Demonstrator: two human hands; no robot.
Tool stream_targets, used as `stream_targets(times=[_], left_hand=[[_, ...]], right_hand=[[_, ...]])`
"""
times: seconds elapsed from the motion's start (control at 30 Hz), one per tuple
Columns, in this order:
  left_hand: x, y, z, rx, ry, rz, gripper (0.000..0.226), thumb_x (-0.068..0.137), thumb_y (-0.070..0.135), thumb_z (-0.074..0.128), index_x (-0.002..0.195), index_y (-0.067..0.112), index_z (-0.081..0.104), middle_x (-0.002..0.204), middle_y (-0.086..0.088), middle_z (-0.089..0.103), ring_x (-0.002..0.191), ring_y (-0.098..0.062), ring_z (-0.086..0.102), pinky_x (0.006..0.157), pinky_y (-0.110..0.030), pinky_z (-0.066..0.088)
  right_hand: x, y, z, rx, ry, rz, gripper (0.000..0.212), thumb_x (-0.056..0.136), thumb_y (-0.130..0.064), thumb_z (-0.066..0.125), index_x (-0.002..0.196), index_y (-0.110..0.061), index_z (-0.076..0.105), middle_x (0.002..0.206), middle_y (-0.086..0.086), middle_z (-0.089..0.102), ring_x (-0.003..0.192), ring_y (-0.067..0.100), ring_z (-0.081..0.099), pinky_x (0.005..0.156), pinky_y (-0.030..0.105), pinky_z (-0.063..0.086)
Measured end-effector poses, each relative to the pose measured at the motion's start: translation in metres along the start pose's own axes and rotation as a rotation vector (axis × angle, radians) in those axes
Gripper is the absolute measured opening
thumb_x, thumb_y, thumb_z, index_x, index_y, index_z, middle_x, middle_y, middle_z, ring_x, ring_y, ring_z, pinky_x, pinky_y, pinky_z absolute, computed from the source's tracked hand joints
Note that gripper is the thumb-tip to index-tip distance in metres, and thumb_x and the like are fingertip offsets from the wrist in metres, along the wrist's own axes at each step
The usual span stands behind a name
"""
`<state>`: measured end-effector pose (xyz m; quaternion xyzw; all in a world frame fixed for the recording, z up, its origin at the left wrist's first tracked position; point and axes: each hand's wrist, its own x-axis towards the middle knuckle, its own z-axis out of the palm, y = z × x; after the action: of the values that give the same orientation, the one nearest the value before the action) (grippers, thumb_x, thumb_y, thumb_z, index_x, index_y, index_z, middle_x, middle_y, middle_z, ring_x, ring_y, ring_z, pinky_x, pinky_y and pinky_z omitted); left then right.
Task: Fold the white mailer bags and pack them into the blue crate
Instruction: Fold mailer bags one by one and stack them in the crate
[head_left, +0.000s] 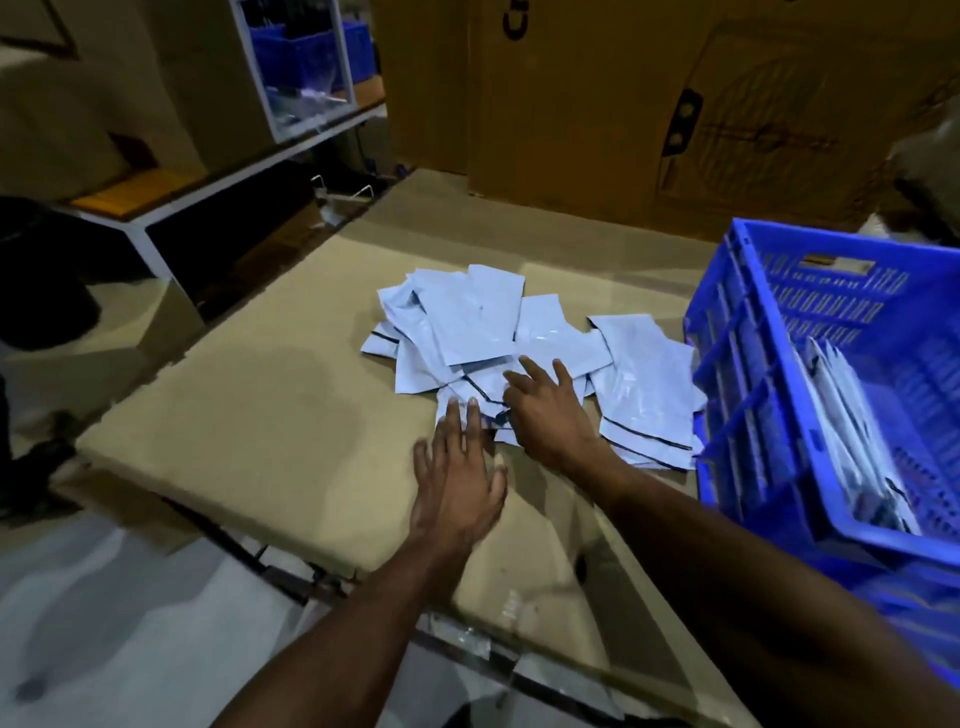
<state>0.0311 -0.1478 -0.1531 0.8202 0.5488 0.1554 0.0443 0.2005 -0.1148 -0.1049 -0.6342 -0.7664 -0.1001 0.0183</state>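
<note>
1. Brown cardboard sheet (249, 415) is covering the worktable.
2. Left hand (460, 480) is lying flat, fingers straight, fingertips touching the pile's near edge.
3. Right hand (545, 410), fingers spread, is pressing on the loose pile of white plastic mailer bags (498, 332).
4. Blue slatted plastic crate (753, 395) is standing at right, holding folded bags (852, 452).

glossy plastic mailer bags (483, 322), matt cardboard tabletop (249, 415), moulded plastic crate (753, 364)

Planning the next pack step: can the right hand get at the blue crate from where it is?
Probably yes: the right hand rests on the mailer pile, and the blue crate stands open-topped just beside it.
</note>
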Motion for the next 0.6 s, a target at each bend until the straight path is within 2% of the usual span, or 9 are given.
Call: stream_targets(times=[0.1,0.2,0.3,0.37,0.5,0.6], left_hand=[[0.003,-0.004,-0.004,-0.102,0.086,0.007,0.093,0.089,0.032,0.062,0.161,0.015,0.006,0.167,-0.017,0.008,0.142,-0.034,0.036,0.103,-0.052,0.043],[0.001,-0.018,-0.004,-0.123,0.071,0.017,0.097,0.077,0.018,0.073,0.160,0.018,0.022,0.165,-0.019,0.018,0.140,-0.039,0.039,0.104,-0.050,0.044],[-0.006,-0.038,-0.001,-0.066,-0.008,0.034,0.091,0.069,0.013,0.081,0.152,0.021,0.043,0.157,-0.022,0.035,0.134,-0.044,0.045,0.105,-0.052,0.044],[-0.015,-0.053,-0.003,-0.067,-0.059,0.105,0.091,0.071,0.010,0.080,0.153,0.024,0.042,0.157,-0.022,0.035,0.139,-0.043,0.041,0.109,-0.051,0.040],[-0.021,-0.087,-0.012,-0.116,-0.099,0.271,0.103,0.068,-0.003,0.079,0.155,0.031,0.035,0.160,-0.018,0.034,0.144,-0.041,0.037,0.113,-0.050,0.037],[-0.023,-0.100,-0.022,-0.121,-0.140,0.373,0.112,0.060,-0.009,0.072,0.155,0.033,0.030,0.160,-0.017,0.033,0.143,-0.042,0.038,0.113,-0.050,0.037]], right_hand=[[-0.026,-0.023,0.004,0.019,0.151,-0.077,0.028,0.074,-0.020,0.070,0.101,-0.012,0.072,0.127,0.007,0.066,0.134,0.033,0.049,0.105,0.071,0.031],[-0.046,-0.048,0.002,0.046,0.186,-0.117,0.033,0.074,-0.022,0.068,0.105,-0.010,0.071,0.126,0.007,0.066,0.132,0.031,0.051,0.105,0.071,0.030],[-0.060,-0.057,0.000,0.068,0.136,-0.100,0.036,0.078,-0.024,0.069,0.112,-0.013,0.066,0.138,0.007,0.059,0.137,0.028,0.046,0.109,0.066,0.030],[-0.071,-0.050,-0.002,0.034,0.095,-0.104,0.047,0.078,-0.020,0.068,0.124,-0.013,0.060,0.146,0.009,0.051,0.141,0.028,0.040,0.111,0.065,0.029],[-0.083,-0.023,-0.006,0.031,-0.062,-0.051,0.079,0.074,-0.003,0.055,0.150,-0.013,0.037,0.155,0.017,0.037,0.145,0.037,0.032,0.115,0.061,0.025],[-0.095,-0.018,-0.002,0.097,-0.144,-0.096,0.077,0.078,-0.007,0.029,0.153,-0.015,0.033,0.159,0.015,0.032,0.147,0.036,0.028,0.119,0.053,0.021]])
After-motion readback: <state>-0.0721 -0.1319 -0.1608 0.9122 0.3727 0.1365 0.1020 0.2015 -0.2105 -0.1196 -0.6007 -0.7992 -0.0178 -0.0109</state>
